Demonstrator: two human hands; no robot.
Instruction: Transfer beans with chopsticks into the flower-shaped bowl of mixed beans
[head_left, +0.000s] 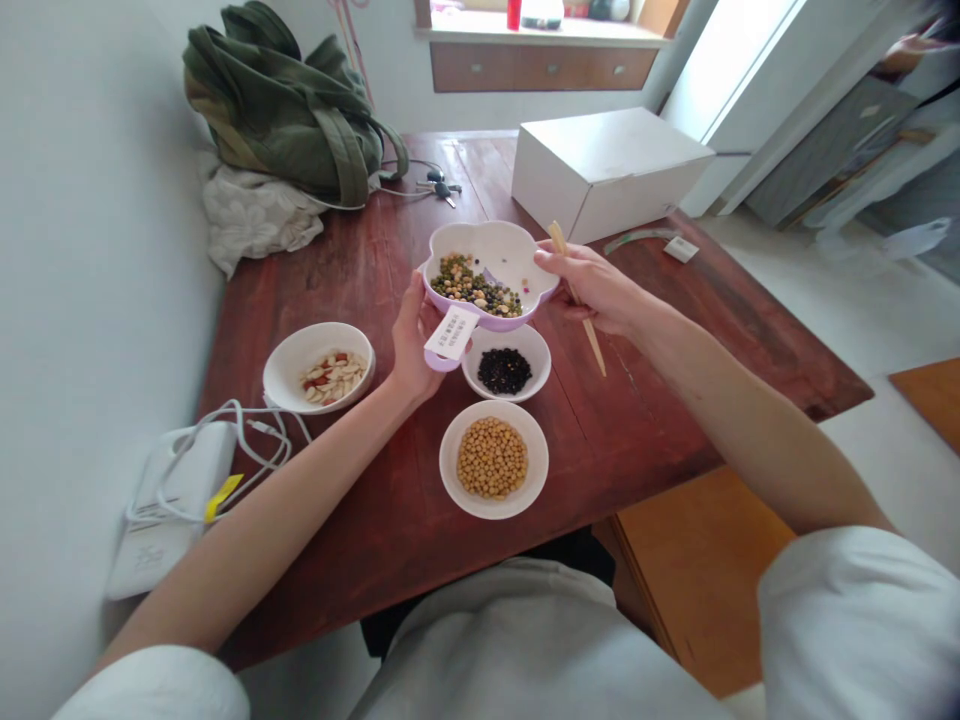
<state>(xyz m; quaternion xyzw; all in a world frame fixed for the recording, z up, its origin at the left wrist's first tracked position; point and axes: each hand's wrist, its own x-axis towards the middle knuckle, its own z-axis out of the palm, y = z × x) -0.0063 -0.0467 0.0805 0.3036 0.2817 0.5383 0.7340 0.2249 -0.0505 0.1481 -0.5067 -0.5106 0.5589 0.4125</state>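
Both my hands hold up a purple-and-white scalloped bowl point(517, 245), tilted, with mixed beans point(480, 290) gathered toward its left and near side. My left hand point(416, 340) grips its left edge by the handle, where a printed white label point(452, 332) is stuck. My right hand point(592, 285) pinches the right rim and also keeps a pair of wooden chopsticks point(592, 340) in its fingers. Partly hidden below is a white bowl of black beans point(506, 370). Nearer to me stands a white bowl of yellow soybeans point(493, 460). Left of my left hand, another bowl point(285, 360) holds peanuts and pale seeds.
A white power strip point(172, 510) with coiled cable lies at the left wall. At the back are a green bag point(277, 110) on a patterned cloth point(255, 215), keys point(439, 188) and a white box point(607, 165). Another person's hand point(904, 55) shows far right.
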